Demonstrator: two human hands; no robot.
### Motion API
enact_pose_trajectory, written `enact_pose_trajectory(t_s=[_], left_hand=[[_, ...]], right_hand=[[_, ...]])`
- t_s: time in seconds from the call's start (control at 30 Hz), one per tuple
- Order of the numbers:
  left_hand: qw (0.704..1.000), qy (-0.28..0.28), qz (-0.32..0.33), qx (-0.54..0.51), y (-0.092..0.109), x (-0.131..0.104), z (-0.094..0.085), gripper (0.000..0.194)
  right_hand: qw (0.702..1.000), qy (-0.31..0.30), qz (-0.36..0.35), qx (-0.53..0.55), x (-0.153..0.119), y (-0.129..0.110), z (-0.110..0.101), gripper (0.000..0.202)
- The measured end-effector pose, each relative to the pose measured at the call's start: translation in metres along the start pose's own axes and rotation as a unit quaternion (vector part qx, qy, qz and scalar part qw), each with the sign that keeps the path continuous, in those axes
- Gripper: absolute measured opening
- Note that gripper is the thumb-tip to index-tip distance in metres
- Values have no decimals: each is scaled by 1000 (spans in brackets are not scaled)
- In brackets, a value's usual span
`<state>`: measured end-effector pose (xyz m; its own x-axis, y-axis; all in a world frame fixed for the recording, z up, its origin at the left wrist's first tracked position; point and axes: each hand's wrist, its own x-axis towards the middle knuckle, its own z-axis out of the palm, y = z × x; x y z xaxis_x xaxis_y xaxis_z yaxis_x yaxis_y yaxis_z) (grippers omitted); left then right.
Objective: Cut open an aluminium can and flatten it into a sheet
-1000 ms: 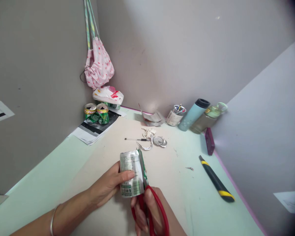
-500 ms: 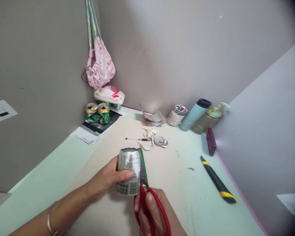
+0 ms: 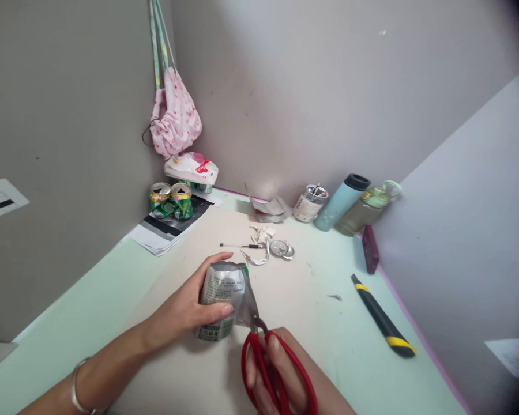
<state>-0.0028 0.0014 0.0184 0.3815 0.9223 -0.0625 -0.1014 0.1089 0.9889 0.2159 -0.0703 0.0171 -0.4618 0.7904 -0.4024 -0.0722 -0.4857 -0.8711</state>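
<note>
Parting the wall of the silver can (image 3: 220,288) leaves a loose flap (image 3: 244,302) standing out on its right side, beside the blades of the red-handled scissors (image 3: 258,323). I have my left hand (image 3: 192,302) clamped around the can, thumb across its printed front, tilting it a little above the bench (image 3: 90,300). My right hand (image 3: 279,357) is closed on the scissors, fingers in the spread loops; I can't tell how far the blades are apart. With the wall slit, I judge the can softer to squeeze and its edges sharp, so my left thumb wants a light grip. Beyond the can lie the pen (image 3: 255,246) and metal lids (image 3: 279,248). Off to my right sits the black-and-yellow cutter (image 3: 383,317), and I read the widest room to move as between it and the scissors.
</note>
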Motion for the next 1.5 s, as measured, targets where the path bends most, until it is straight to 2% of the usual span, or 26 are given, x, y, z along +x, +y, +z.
enact_pose_trajectory(t_s=[0.13,0.23,0.33,0.4,0.5,0.63,0.8,1.03,1.27,1.4,1.5], left_hand=[[1000,7,-1,16,0,0,3,82],[999,26,9,40,-1,1,4,84],[994,65,37,74,-1,2,4,87],[992,75,42,94,-1,3,4,88],[990,53,32,128,0,2,4,85],[988,18,15,154,-1,2,3,79],[986,8,12,166,1,1,3,82],[983,15,10,181,6,1,-1,89],[975,15,17,220,5,3,-9,87],[977,9,3,211,8,5,-14,88],[973,11,14,231,7,3,-9,91]], right_hand=[[999,-47,3,21,11,2,-6,63],[995,-82,-48,17,23,3,-7,62],[991,-89,-95,19,31,6,-9,58],[991,-82,-107,15,32,7,-10,51],[990,-69,-119,-13,31,8,-12,47],[991,-44,-119,-49,29,6,-12,48],[992,20,-108,-70,32,8,-12,54],[997,4,-71,-29,33,13,-18,59],[993,4,-73,-91,23,-3,-20,60],[990,58,-110,-72,25,-9,-25,57],[985,108,-125,-56,30,-11,-27,55]])
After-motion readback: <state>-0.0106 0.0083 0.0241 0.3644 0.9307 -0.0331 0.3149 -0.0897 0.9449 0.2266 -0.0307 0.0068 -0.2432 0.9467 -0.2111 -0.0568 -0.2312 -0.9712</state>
